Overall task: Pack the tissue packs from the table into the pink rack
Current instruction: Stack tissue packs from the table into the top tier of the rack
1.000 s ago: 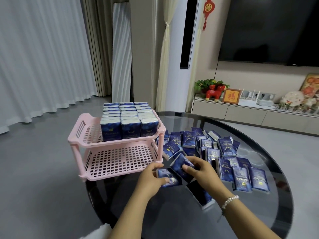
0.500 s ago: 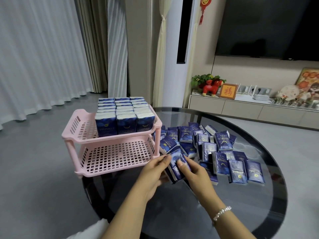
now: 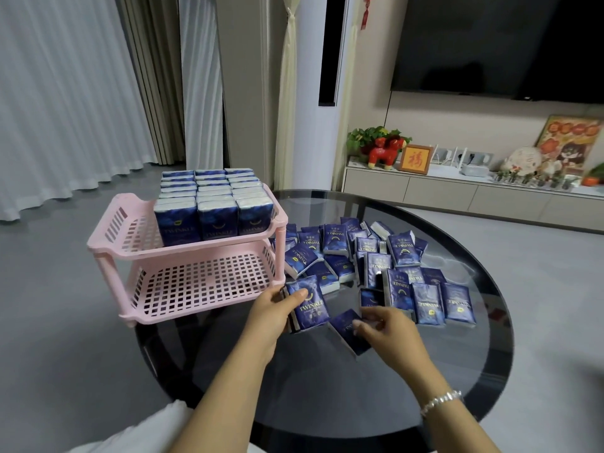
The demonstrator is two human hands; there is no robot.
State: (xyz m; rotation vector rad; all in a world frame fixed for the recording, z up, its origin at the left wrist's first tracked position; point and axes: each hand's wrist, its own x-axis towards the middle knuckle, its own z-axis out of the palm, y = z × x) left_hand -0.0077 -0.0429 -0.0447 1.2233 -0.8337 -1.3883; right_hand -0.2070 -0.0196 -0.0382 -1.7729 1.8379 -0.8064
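A pink two-tier rack point(image 3: 183, 253) stands on the left edge of a round dark glass table point(image 3: 376, 380). Its top tier holds several rows of upright blue tissue packs point(image 3: 214, 220); the lower tier holds nothing. My left hand point(image 3: 268, 317) grips a small stack of blue packs point(image 3: 310, 307) upright, just right of the rack's lower front corner. My right hand point(image 3: 384, 326) pinches a single blue pack point(image 3: 348, 330) lying flat on the glass. A loose heap of several more packs point(image 3: 376, 263) lies behind the hands.
The rack overhangs the table's left edge, with grey floor below. Beyond the table, a low cabinet point(image 3: 457, 194) carries ornaments, under a wall television point(image 3: 500, 44). Curtains hang at the left. Bare glass lies between the hands and the table's near edge.
My left hand has taken the stack of packs and moved it left toward the rack. My right hand let go of that stack and moved right onto a single flat pack.
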